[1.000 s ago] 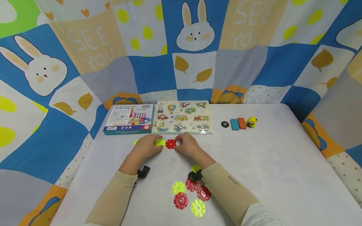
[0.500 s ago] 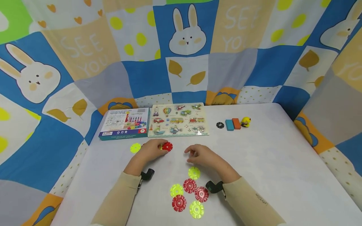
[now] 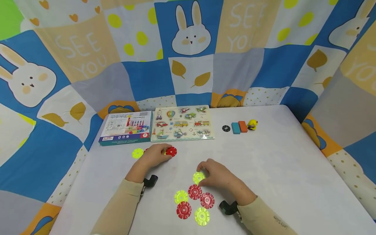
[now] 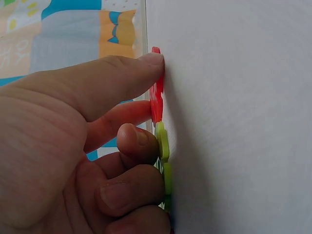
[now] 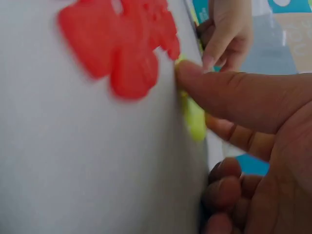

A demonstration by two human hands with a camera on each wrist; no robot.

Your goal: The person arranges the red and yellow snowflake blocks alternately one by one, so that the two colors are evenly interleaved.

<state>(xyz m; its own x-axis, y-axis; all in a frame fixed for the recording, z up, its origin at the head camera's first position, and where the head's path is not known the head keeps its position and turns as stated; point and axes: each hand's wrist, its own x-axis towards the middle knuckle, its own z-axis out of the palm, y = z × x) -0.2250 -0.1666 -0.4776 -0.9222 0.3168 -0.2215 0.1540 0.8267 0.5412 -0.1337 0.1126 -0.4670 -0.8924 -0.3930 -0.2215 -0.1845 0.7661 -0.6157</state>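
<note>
In the head view my left hand pinches a red notched plastic disc at the right end of a row. The thumb and index finger hold that red disc in the left wrist view, where yellow-green pieces lie beneath my other fingers. A yellow disc shows at the row's left end; my hand hides the middle. My right hand pinches a loose yellow notched disc between thumb and index finger. Just in front of it lie red discs and yellow discs.
Along the table's back stand a flat toy box and a picture puzzle board. To their right are a black round chip, a blue block, an orange block and a yellow duck. A patterned cloth hangs behind.
My right hand has left the red disc at the row's end and moved back toward me and right, taking hold of the loose yellow disc. My left hand has stayed at the row.
</note>
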